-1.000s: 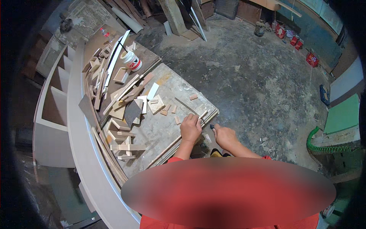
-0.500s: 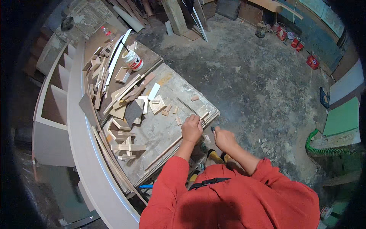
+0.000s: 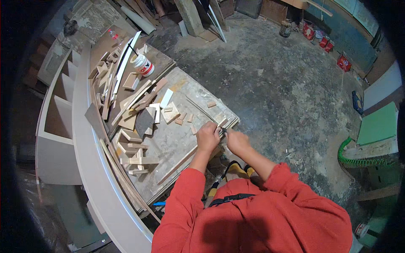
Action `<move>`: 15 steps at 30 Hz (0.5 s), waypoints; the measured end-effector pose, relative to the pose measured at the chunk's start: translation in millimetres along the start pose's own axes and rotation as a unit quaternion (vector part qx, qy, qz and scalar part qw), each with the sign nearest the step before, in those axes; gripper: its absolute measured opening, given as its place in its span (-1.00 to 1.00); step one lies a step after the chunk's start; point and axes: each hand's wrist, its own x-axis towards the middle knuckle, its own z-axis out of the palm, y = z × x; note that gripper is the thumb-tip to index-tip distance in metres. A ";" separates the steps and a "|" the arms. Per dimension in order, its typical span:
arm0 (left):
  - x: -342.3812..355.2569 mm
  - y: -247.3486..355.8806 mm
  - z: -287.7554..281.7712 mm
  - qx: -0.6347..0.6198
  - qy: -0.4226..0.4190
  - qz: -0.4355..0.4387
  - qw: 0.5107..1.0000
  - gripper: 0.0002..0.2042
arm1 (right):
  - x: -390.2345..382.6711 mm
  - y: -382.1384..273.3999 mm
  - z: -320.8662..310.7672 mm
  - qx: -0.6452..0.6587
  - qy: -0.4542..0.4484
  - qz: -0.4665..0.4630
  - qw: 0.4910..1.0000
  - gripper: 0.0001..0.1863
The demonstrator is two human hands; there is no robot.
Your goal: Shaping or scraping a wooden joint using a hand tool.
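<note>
Along the table's near right edge lies a thin wooden strip (image 3: pixel 177 166). My left hand (image 3: pixel 208 136) is closed over it, pressing it down, and a short pale end (image 3: pixel 223 122) shows past the fingers. My right hand (image 3: pixel 237 141) grips the dark handle of a narrow saw just off the table edge. The saw's long thin blade (image 3: pixel 198 105) runs away across the tabletop, passing beside my left fingertips, where it crosses the strip. Several small wood blocks (image 3: pixel 190 118) lie close to the blade. My fingers hide where blade and wood meet.
The worktable (image 3: pixel 168 139) carries scrap wood, small wooden frames (image 3: pixel 141 160) and a white tub (image 3: pixel 142 65) with a stick in it. A long curved panel with shelf compartments (image 3: pixel 59 126) stands at left. A green coiled hose (image 3: pixel 350 158) hangs at right.
My right hand has pushed the saw forward and left, bringing it close to my left hand; the blade reaches farther over the table. My left hand stays on the strip.
</note>
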 end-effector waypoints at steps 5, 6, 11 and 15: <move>2.5 -2.0 -2.5 -0.003 -0.020 -0.043 0.999 -0.87 | 2.5 1.2 -2.9 0.029 0.018 -0.028 0.999 -0.72; 3.0 -2.7 -4.3 -0.001 -0.017 -0.043 0.999 -0.87 | -3.5 1.5 -4.9 0.020 0.008 -0.017 1.000 -0.71; 4.6 3.5 -0.8 -0.007 -0.044 -0.050 0.998 -0.87 | 3.0 -1.2 -1.4 0.012 0.007 0.022 1.000 -0.70; 0.2 5.2 2.0 0.040 0.008 -0.062 0.997 -0.85 | 7.9 1.4 -2.0 0.017 0.016 -0.013 1.000 -0.70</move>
